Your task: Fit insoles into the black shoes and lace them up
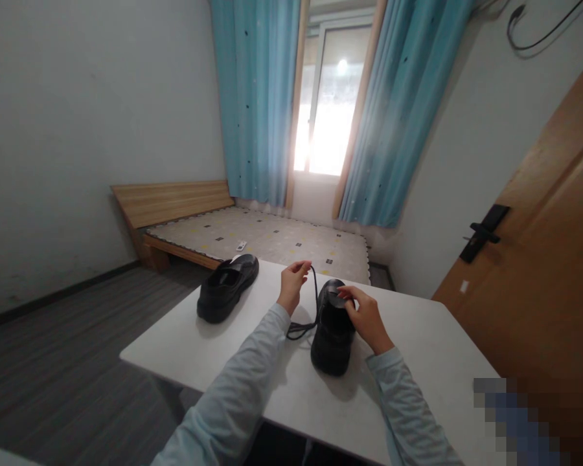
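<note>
A black shoe (331, 353) stands upright on the white table in front of me, its toe pointing away and its heel nearest. My left hand (294, 285) is raised just left of this shoe, fingers pinched on a black shoelace (315, 291). The lace hangs down in a loop, and part of it lies on the tabletop beside the shoe. My right hand (365, 316) is at the shoe's tongue and upper from the right side, its fingers bent against it. Whether those fingertips grip the tongue or a lace is too small to make out. A second black shoe (223, 291) sits farther left.
The white table (170, 336) has rounded corners. Beyond its far edge stands a wooden bed (175, 202) with a patterned mattress and a small white remote (241, 246). A wooden door (539, 259) is at the right. Blue curtains (257, 97) flank the window.
</note>
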Demonstrator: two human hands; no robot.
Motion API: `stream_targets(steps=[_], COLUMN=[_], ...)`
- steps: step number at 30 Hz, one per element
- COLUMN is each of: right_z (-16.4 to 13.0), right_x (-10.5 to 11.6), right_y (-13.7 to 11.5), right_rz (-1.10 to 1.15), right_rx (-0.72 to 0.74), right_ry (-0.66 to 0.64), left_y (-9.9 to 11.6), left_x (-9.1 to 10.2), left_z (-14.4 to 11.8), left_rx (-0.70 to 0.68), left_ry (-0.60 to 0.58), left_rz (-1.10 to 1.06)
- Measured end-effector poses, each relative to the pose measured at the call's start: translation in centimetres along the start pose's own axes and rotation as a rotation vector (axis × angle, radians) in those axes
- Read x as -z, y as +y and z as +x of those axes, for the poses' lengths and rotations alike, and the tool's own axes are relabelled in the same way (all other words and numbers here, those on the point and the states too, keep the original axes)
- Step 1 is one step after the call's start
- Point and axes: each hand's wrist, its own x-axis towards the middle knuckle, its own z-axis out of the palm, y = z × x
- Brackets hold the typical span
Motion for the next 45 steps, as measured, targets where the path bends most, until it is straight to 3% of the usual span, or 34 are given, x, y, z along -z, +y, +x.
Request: stream_targets(steps=[4, 8, 12, 15, 20, 27, 33, 40, 45], right_z=[-0.1, -0.1, -0.1, 0.1, 1.2, 3.5, 5.0, 5.1, 4.8], right_x=[-0.4, -0.7, -0.9, -0.8, -0.5, -0.3, -1.3, -2.6, -3.1], right_y=[-0.4, -0.7, -0.9, -1.1, -0.9, -0.7, -0.4, 0.8, 1.0], right_rz=[-0.006, -0.027, -0.023, -0.001, 0.03, -0.036, -0.071, -0.145, -0.148], right_rx=[-0.009, -0.022, -0.043, -0.065, -0.112, -0.194, -0.239, -0.208, -0.154], right_ry=[0.003, 0.001, -0.014, -0.016, 0.008, 0.025, -0.049, -0.11, -0.119], left_y=[-1.8, -2.5, -2.7, -2.5, -1.3, -1.0, -1.1, -1.4, -2.1], left_x=[0.5, 0.7, 0.9, 1.0, 0.9, 1.1, 1.5, 1.8, 2.1], left_z=[-0.3, -0.4, 0.0, 0.1, -0.5, -0.8, -0.8, -0.7, -0.4], left_rx=[0.12, 0.215, 0.16, 0.067, -0.004, -0.026, -0.058, -0.022, -0.016], left_ry=[-0.023, 0.048, 0.066, -0.029, -0.144, -0.159, -0.206, -0.216, -0.259], left_rz=[-0.18, -0.396, -0.57, -0.628, -0.431, -0.175, -0.072, 0.041, 0.303])
